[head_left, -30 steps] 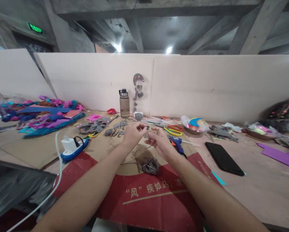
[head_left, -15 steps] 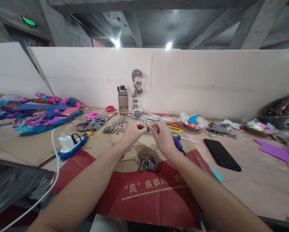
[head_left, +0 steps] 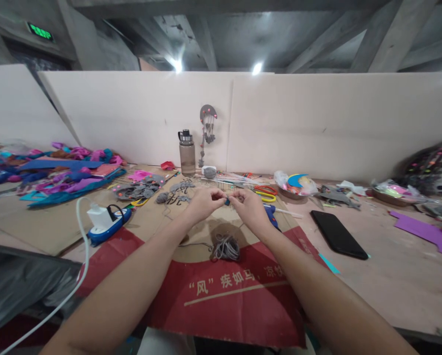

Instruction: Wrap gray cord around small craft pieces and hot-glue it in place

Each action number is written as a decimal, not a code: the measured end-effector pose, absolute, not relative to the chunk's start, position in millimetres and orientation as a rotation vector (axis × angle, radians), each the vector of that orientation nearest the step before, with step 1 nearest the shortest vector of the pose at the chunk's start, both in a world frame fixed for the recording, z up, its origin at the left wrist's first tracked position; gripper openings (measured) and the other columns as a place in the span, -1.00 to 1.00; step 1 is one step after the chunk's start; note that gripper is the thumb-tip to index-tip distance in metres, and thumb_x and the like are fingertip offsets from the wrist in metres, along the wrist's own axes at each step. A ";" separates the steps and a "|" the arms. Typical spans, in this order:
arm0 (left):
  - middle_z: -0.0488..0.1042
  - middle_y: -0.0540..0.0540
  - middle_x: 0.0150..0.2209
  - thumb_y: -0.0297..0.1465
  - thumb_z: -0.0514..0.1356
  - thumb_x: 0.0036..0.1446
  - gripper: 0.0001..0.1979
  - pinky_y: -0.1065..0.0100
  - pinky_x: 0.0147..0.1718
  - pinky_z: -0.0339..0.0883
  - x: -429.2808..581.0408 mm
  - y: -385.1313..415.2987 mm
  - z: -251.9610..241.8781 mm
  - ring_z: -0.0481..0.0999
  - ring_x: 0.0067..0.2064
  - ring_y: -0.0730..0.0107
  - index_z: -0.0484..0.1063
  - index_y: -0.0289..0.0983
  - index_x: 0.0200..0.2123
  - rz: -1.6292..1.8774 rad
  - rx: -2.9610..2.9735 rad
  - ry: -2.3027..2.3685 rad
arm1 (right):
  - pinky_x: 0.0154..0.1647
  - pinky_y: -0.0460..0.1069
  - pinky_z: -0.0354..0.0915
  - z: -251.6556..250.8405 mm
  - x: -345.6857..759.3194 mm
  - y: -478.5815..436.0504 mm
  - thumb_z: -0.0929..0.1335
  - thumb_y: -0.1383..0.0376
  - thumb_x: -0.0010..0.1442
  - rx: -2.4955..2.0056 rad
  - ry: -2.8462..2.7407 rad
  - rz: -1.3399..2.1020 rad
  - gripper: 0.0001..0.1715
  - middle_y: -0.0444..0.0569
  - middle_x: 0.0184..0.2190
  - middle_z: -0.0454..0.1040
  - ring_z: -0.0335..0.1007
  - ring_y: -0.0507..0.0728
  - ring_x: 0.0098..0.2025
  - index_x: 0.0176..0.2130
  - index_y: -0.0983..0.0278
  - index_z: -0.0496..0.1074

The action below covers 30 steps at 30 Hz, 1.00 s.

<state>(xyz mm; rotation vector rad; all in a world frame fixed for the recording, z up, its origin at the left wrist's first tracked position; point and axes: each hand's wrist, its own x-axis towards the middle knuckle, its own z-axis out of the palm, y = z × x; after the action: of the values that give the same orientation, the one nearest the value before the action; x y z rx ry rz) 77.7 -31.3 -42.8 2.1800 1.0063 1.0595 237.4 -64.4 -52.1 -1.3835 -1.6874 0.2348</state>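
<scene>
My left hand and my right hand meet over the cardboard, fingertips pinched close together. Between them is a small dark blue piece, too small to name, which both hands grip. Below the hands lies a loose bundle of grey yarn, one strand trailing left. Just past my right wrist sits a blue glue gun, partly hidden. Yellow-handled scissors and red handles lie behind my right hand. A small grey yarn ball is left of my left hand.
A printed red and brown cardboard sheet covers the table's front. A blue power strip with a white cable is at left, a black phone at right. Behind stand a bottle and a grey moon hanging against the white partition.
The view has shifted slightly. Both hands stay pinched together at the same place, with the fingers around the small blue piece slightly rearranged.
</scene>
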 end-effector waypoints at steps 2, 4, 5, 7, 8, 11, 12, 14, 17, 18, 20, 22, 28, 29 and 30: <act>0.38 0.02 -0.61 -0.30 0.18 0.01 -0.79 0.45 -0.54 0.11 74.4 -30.2 -42.1 0.26 -0.56 0.51 0.54 -0.30 -0.40 0.939 2.153 0.951 | -0.37 -0.07 0.15 -53.4 240.9 -62.9 0.31 0.30 0.10 -1.413 -1.679 0.291 -0.85 -0.10 -0.48 0.48 0.33 0.05 -0.43 -0.39 0.29 0.48; 0.36 0.01 -0.63 -0.21 0.16 0.05 -0.72 0.46 -0.57 0.12 71.7 -28.9 -42.6 0.27 -0.58 0.51 0.54 -0.29 -0.38 0.837 2.067 0.878 | -0.39 -0.08 0.14 -53.9 243.4 -63.1 0.31 0.29 0.10 -1.436 -1.690 0.281 -0.84 -0.11 -0.49 0.49 0.33 0.05 -0.44 -0.40 0.29 0.48; 0.38 0.00 -0.61 -0.18 0.15 0.06 -0.70 0.46 -0.57 0.14 70.9 -28.5 -43.3 0.29 -0.57 0.50 0.53 -0.30 -0.37 0.820 2.012 0.845 | -0.38 -0.08 0.14 -53.7 244.1 -63.9 0.31 0.29 0.10 -1.438 -1.703 0.261 -0.84 -0.10 -0.48 0.49 0.34 0.05 -0.43 -0.40 0.29 0.48; 0.43 -0.04 -0.55 -0.17 0.17 0.04 -0.69 0.46 -0.57 0.19 70.9 -28.3 -44.9 0.34 -0.55 0.49 0.52 -0.30 -0.34 0.836 1.928 0.817 | -0.35 -0.07 0.15 -53.0 244.1 -66.4 0.30 0.30 0.12 -1.423 -1.739 0.218 -0.83 -0.07 -0.44 0.52 0.37 0.07 -0.40 -0.40 0.28 0.48; 0.45 -0.05 -0.53 -0.18 0.19 0.02 -0.70 0.46 -0.57 0.20 71.5 -28.7 -45.5 0.36 -0.54 0.48 0.52 -0.29 -0.32 0.848 1.917 0.824 | -0.33 -0.06 0.16 -52.6 243.5 -67.9 0.31 0.30 0.13 -1.415 -1.758 0.193 -0.84 -0.05 -0.42 0.53 0.38 0.08 -0.37 -0.40 0.28 0.48; 0.47 -0.05 -0.54 -0.23 0.24 -0.04 -0.73 0.47 -0.57 0.21 74.5 -30.7 -46.7 0.38 -0.53 0.47 0.53 -0.30 -0.33 0.886 2.023 0.905 | -0.27 -0.04 0.17 -52.1 240.8 -71.6 0.32 0.31 0.14 -1.428 -1.811 0.084 -0.85 -0.01 -0.37 0.54 0.40 0.11 -0.30 -0.38 0.27 0.49; 0.47 -0.05 -0.55 -0.25 0.24 -0.04 -0.75 0.48 -0.57 0.20 75.4 -31.1 -47.1 0.38 -0.53 0.47 0.54 -0.31 -0.37 0.898 2.077 0.937 | -0.26 -0.03 0.17 -52.3 240.0 -72.4 0.32 0.31 0.14 -1.439 -1.829 0.043 -0.86 -0.01 -0.36 0.54 0.40 0.12 -0.28 -0.37 0.27 0.49; 0.46 -0.05 -0.58 -0.27 0.23 -0.04 -0.78 0.48 -0.58 0.19 76.9 -31.3 -48.2 0.36 -0.55 0.48 0.55 -0.31 -0.42 0.920 2.159 0.987 | -0.24 -0.02 0.17 -53.1 238.8 -73.2 0.32 0.32 0.14 -1.453 -1.860 -0.018 -0.87 0.00 -0.35 0.53 0.40 0.14 -0.26 -0.36 0.26 0.50; 0.47 -0.05 -0.59 -0.28 0.20 -0.02 -0.78 0.48 -0.60 0.15 77.7 -30.1 -51.1 0.35 -0.58 0.49 0.56 -0.31 -0.42 0.903 2.218 1.005 | -0.21 -0.01 0.18 -54.5 238.2 -73.6 0.32 0.34 0.15 -1.466 -1.888 -0.062 -0.85 0.01 -0.33 0.53 0.39 0.16 -0.23 -0.36 0.26 0.50; 0.47 -0.05 -0.59 -0.29 0.20 -0.02 -0.78 0.48 -0.61 0.14 77.7 -29.6 -52.0 0.35 -0.58 0.49 0.56 -0.30 -0.41 0.899 2.231 0.999 | -0.20 0.00 0.18 -54.8 238.1 -73.7 0.31 0.35 0.16 -1.471 -1.897 -0.073 -0.85 0.02 -0.32 0.53 0.39 0.16 -0.22 -0.37 0.26 0.50; 0.49 -0.05 -0.56 -0.31 0.19 -0.02 -0.79 0.48 -0.60 0.15 77.9 -29.2 -53.1 0.36 -0.57 0.49 0.57 -0.30 -0.39 0.904 2.255 0.987 | -0.19 0.00 0.18 -55.3 237.9 -74.3 0.31 0.35 0.16 -1.481 -1.918 -0.094 -0.84 0.03 -0.31 0.53 0.38 0.17 -0.20 -0.36 0.25 0.51; 0.50 -0.05 -0.55 -0.34 0.19 -0.03 -0.81 0.48 -0.58 0.15 78.2 -29.3 -53.0 0.37 -0.55 0.48 0.57 -0.29 -0.40 0.910 2.287 0.995 | -0.20 -0.01 0.17 -55.6 237.6 -74.9 0.31 0.35 0.15 -1.487 -1.928 -0.106 -0.84 0.03 -0.32 0.53 0.38 0.17 -0.20 -0.37 0.25 0.51; 0.46 -0.02 -0.61 -0.42 0.18 -0.09 -0.88 0.46 -0.56 0.12 79.2 -27.1 -54.0 0.35 -0.55 0.48 0.53 -0.28 -0.52 0.926 2.340 1.045 | -0.30 -0.03 0.13 -57.1 237.9 -72.5 0.26 0.36 0.19 -1.469 -1.950 -0.021 -0.75 0.01 -0.40 0.50 0.34 0.12 -0.32 -0.45 0.26 0.46; 0.45 -0.01 -0.61 -0.42 0.18 -0.10 -0.88 0.46 -0.57 0.12 79.2 -26.1 -54.9 0.34 -0.56 0.49 0.52 -0.29 -0.53 0.935 2.319 1.049 | -0.31 -0.03 0.13 -57.7 238.3 -71.4 0.24 0.36 0.21 -1.444 -1.949 0.012 -0.73 0.00 -0.40 0.49 0.34 0.11 -0.33 -0.45 0.27 0.45; 0.44 -0.01 -0.62 -0.42 0.17 -0.09 -0.88 0.46 -0.57 0.12 79.2 -25.2 -55.8 0.33 -0.57 0.49 0.51 -0.29 -0.52 0.944 2.290 1.050 | -0.30 -0.04 0.13 -58.6 238.7 -70.4 0.22 0.35 0.22 -1.412 -1.935 0.051 -0.72 -0.01 -0.40 0.49 0.33 0.10 -0.33 -0.43 0.27 0.45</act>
<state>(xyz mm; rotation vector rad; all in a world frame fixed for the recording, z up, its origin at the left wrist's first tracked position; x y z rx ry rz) 79.2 -25.2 -55.8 2.2896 1.0499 0.9444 238.7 -70.4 -58.6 -1.4115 -1.9354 0.0506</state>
